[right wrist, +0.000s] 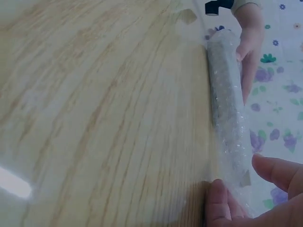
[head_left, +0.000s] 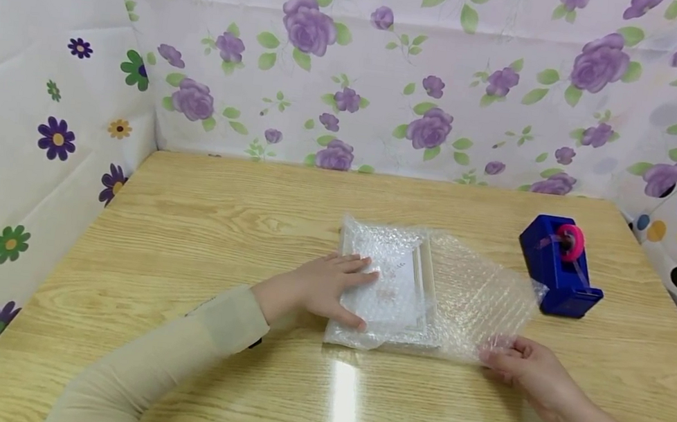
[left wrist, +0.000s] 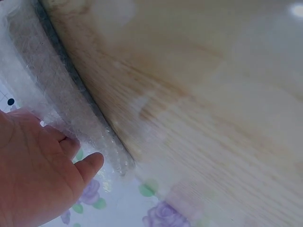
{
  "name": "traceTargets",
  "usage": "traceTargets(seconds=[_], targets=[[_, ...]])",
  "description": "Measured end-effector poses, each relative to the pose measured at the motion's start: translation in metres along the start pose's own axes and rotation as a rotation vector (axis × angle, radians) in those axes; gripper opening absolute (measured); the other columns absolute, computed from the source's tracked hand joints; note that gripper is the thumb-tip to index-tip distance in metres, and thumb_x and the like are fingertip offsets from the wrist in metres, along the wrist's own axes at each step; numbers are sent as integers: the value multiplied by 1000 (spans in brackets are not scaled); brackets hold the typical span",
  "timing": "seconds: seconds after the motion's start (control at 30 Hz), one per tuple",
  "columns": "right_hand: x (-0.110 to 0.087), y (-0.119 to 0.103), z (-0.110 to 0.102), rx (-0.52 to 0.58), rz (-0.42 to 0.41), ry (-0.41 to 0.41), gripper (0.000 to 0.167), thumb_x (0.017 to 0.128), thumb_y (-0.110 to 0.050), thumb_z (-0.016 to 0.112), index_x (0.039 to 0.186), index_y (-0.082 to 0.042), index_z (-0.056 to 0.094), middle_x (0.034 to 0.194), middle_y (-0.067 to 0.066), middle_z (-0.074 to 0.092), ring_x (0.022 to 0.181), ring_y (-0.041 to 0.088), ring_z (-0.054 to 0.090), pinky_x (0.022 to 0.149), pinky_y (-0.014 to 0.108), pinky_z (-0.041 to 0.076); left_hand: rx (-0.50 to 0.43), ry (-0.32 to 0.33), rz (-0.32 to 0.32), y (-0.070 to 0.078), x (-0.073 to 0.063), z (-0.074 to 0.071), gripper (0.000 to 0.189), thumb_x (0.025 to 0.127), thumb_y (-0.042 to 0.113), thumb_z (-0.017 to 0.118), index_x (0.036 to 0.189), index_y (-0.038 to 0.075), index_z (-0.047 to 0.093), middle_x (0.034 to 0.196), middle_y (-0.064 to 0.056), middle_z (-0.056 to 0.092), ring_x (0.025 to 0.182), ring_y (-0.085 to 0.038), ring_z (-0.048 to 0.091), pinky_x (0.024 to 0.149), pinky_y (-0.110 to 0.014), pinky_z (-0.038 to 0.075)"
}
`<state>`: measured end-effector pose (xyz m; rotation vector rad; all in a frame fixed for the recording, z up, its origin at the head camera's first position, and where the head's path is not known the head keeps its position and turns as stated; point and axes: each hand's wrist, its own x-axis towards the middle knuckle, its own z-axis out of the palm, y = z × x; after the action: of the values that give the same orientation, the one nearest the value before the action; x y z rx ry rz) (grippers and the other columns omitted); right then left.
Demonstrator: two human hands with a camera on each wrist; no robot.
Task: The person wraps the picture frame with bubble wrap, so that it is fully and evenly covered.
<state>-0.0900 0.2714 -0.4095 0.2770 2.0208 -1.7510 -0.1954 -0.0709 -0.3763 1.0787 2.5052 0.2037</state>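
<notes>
Bubble wrap [head_left: 480,290] lies on the wooden bench [head_left: 237,220] in the head view, folded over a picture frame [head_left: 429,284] near the middle, with a loose flap running out to the right. Through the film a white sheet shows in the frame, bearing small dark marks like writing near its upper right, too small to read, and a faint pinkish patch lower down. The left hand [head_left: 330,286] rests spread on the wrapped frame; the right hand [head_left: 535,380] pinches the flap's near edge. Just beside the flap's far corner stands a blue tape dispenser [head_left: 560,271] with a pink-centred roll; whether they touch, I cannot tell.

From the left wrist, the wrapped frame's edge slants across the upper left, the left hand's thumb stretched out beside it.

From the right wrist, the wrap runs away edge-on along the bench toward the left hand; the right hand's thumb and fingers stand either side of its near end. Purple-flowered cloth [right wrist: 289,139] shows beyond.
</notes>
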Motion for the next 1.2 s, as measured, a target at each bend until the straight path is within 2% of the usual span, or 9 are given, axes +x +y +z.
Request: traceTargets(seconds=[0.13, 0.33, 0.47, 0.6, 0.7, 0.77, 0.87, 0.97, 1.2], targets=[[-1, -2, 6, -22, -2, 13, 32, 88, -6, 62, 113, 9, 49, 85, -10, 64, 79, 3, 63, 74, 21, 55, -1, -4, -4, 0, -1, 1, 90, 82, 66, 57, 152, 23, 22, 160, -4, 9, 148, -24, 7, 120, -43, 6], [1, -7, 26, -84, 11, 136, 38, 84, -12, 69, 116, 5, 55, 79, -15, 63, 72, 1, 57, 68, 19, 51, -3, -3, 7, 0, 0, 1, 90, 82, 67, 56, 152, 23, 21, 160, -3, 8, 147, -24, 7, 120, -44, 7], [4, -8, 36, -94, 14, 184, 47, 83, -14, 72, 121, 7, 54, 81, -15, 64, 73, 0, 57, 68, 19, 51, -9, -5, 11, 0, 2, 1, 90, 82, 67, 56, 152, 23, 21, 160, -3, 8, 148, -23, 7, 120, -44, 7], [8, -9, 40, -154, -3, 199, 56, 83, -13, 72, 127, 12, 49, 85, -12, 66, 72, 0, 57, 65, 19, 51, -11, 0, 14, -1, 2, 3, 90, 82, 67, 56, 152, 23, 21, 160, -4, 8, 148, -23, 7, 120, -43, 7], [11, -10, 43, -192, -29, 205, 60, 82, -11, 71, 132, 11, 46, 97, -1, 68, 68, 0, 54, 61, 19, 49, -5, 5, 9, -2, 2, 4, 90, 82, 67, 56, 152, 23, 21, 160, -3, 8, 148, -23, 7, 120, -43, 7], [13, -10, 45, -174, -54, 194, 63, 83, -8, 69, 137, 9, 41, 115, 13, 66, 72, -6, 54, 64, 16, 49, -1, 9, 7, -2, 1, 4, 90, 81, 67, 56, 152, 23, 22, 160, -3, 9, 148, -23, 7, 120, -42, 8], [14, -8, 47, -112, -121, 151, 67, 84, -2, 64, 142, 10, 32, 140, 24, 45, 88, -16, 52, 76, 9, 48, 4, 10, 8, -2, 1, 4, 90, 81, 68, 56, 152, 23, 22, 160, -3, 9, 148, -23, 8, 120, -42, 8], [14, -7, 47, -57, -182, 107, 69, 85, 3, 61, 144, 11, 26, 146, 26, 32, 100, -21, 47, 86, 4, 42, -1, 9, 9, -2, 1, 4, 90, 81, 67, 56, 152, 23, 22, 160, -3, 9, 148, -23, 7, 120, -43, 8], [13, -5, 46, 10, -246, 58, 74, 85, 9, 55, 147, 10, 16, 149, 27, 23, 106, -20, 45, 91, 5, 41, -3, 14, -2, -2, 0, 4, 91, 81, 68, 56, 152, 23, 22, 160, -2, 9, 148, -22, 7, 120, -43, 7]])
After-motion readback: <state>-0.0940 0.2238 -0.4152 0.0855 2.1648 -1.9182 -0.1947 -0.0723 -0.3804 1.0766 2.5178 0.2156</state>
